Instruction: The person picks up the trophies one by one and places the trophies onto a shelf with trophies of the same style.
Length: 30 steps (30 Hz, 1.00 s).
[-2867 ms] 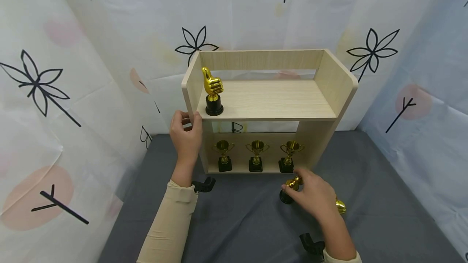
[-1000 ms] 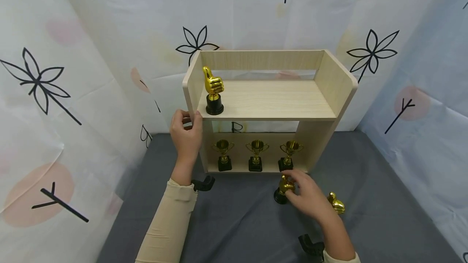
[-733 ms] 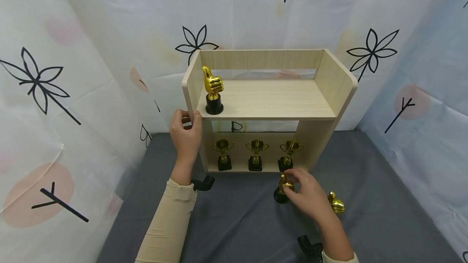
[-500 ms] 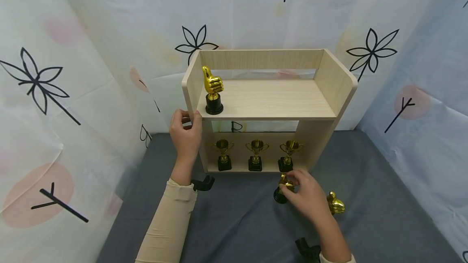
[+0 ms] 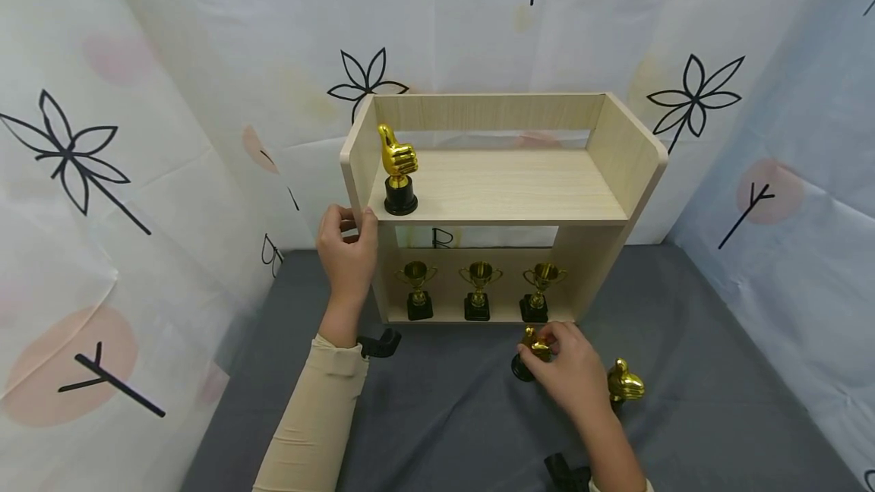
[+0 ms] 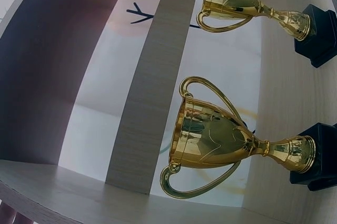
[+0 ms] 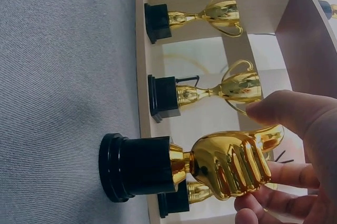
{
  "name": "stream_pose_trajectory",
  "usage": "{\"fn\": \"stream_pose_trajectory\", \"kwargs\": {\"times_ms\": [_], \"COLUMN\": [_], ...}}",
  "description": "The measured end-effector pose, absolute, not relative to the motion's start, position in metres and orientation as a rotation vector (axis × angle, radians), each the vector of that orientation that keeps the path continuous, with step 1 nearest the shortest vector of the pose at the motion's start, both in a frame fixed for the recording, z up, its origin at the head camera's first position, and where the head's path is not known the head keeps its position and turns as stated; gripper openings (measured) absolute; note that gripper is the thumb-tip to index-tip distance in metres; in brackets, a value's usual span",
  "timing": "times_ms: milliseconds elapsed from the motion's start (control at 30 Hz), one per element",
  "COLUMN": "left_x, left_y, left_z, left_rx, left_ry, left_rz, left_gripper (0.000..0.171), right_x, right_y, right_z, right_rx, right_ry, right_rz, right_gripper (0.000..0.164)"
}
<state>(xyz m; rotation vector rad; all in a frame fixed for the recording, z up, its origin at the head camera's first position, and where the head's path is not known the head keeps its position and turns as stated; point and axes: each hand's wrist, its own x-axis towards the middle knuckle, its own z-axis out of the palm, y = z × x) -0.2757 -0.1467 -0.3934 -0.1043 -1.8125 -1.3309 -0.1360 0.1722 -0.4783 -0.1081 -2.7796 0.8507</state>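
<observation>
Low in the head view, right of center, the right hand [image 5: 577, 374] has its thumb and fingers curled partway round the golden top of a thumbs-up trophy [image 7: 202, 161]; how firmly it presses cannot be told. This trophy is nearly upright on its round black base, just in front of the shelf unit [image 5: 506, 184]; whether the base bears fully on the gray counter [image 5: 437, 416] is unclear. Just behind and to the right of that hand, a second thumbs-up trophy [image 5: 625, 382] shows its gold top, the base mostly hidden. Left of center, the left hand [image 5: 349, 253] pinches the front edge of the unit's left side panel, thumb and fingers to either side. Above that hand, another thumbs-up trophy [image 5: 399, 169] stands upright at the left end of the upper shelf. In the lower compartment, three cup trophies [image 5: 480, 277] stand upright in a row, apart from one another. Across the upper frame hangs a pale backdrop [image 5: 478, 44] with black plant drawings.
</observation>
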Motion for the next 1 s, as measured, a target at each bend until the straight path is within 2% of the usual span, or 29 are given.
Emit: {"fn": "stream_pose_trajectory", "kwargs": {"times_ms": [600, 1000], "left_x": [-0.278, -0.277], "left_y": [-0.147, -0.148], "left_z": [-0.394, -0.394], "left_rx": [-0.111, -0.114], "left_ry": [-1.821, -1.816], "left_rz": [-1.327, -1.332], "left_gripper": [0.027, 0.026], "right_x": [-0.136, -0.136], "right_y": [0.173, 0.171], "right_z": [-0.485, -0.492], "right_rx": [-0.174, -0.195], "right_ry": [-2.798, -2.784], "right_rz": [0.925, 0.928], "right_gripper": [0.032, 0.036]}}
